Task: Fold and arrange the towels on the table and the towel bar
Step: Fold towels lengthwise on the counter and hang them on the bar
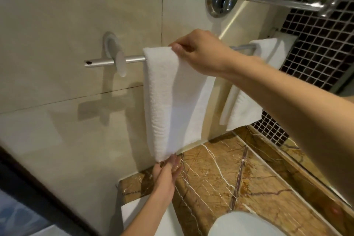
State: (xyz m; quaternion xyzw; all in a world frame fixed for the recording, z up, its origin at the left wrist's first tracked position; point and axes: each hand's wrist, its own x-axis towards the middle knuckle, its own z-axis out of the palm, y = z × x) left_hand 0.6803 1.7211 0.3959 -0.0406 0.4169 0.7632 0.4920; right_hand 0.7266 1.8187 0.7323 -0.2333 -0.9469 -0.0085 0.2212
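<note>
Tiled wall (76, 15) above marble counter (249, 188). Hung towel (168, 101) over bar (134, 59), second towel (247, 105) alongside. Pinched top with right hand (201, 51); touched hem with flat left hand (166, 174). Likely only straightening left.

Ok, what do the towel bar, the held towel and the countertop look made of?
The towel bar looks like a metal tube, satin silver with soft highlights. The towel is white terry cloth, looped and ribbed, probably cotton. The countertop seems polished brown marble: white veins, glossy reflections.
</note>
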